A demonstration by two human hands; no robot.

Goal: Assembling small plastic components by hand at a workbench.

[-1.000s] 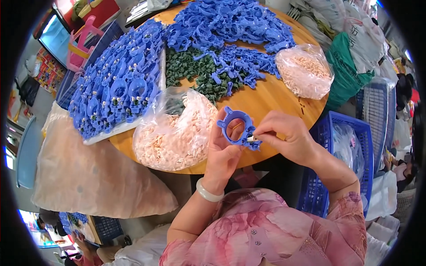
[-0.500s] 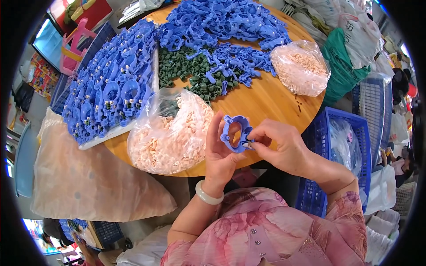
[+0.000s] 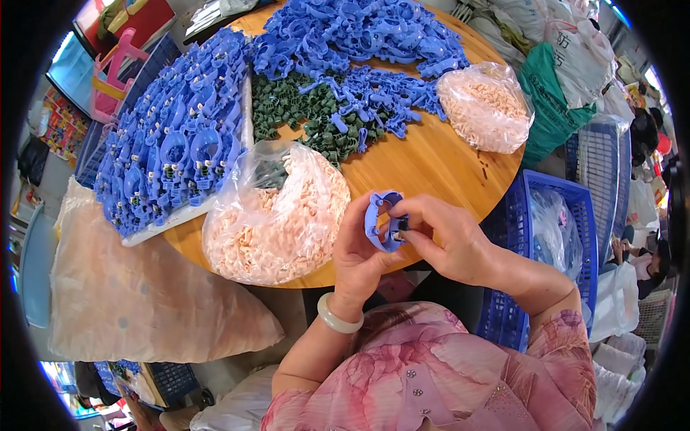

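Note:
My left hand [image 3: 355,255], with a pale bangle on its wrist, grips a blue plastic ring-shaped part [image 3: 371,224] above the table's near edge. The ring is tilted, its hole partly facing me. From the other side my right hand [image 3: 449,237] has thumb and fingertips pinched at the ring's right edge. A small dark piece [image 3: 402,225] shows at those fingertips, against the blue part; its exact shape is partly hidden. Just left of my hands lies a clear bag [image 3: 280,230] of small peach-coloured pieces.
Blue ring parts [image 3: 359,32] heap at the back of the round wooden table [image 3: 410,172], beside dark green pieces [image 3: 323,129]. A white-edged tray [image 3: 162,224] carries rows of blue parts. Another peach-filled bag [image 3: 485,111] sits right; a blue crate [image 3: 595,244] stands beside the table.
The blue ring part has turned in my left hand, so its opening looks narrower. My right hand has shifted slightly left, and its fingers stay pinched at the ring's edge.

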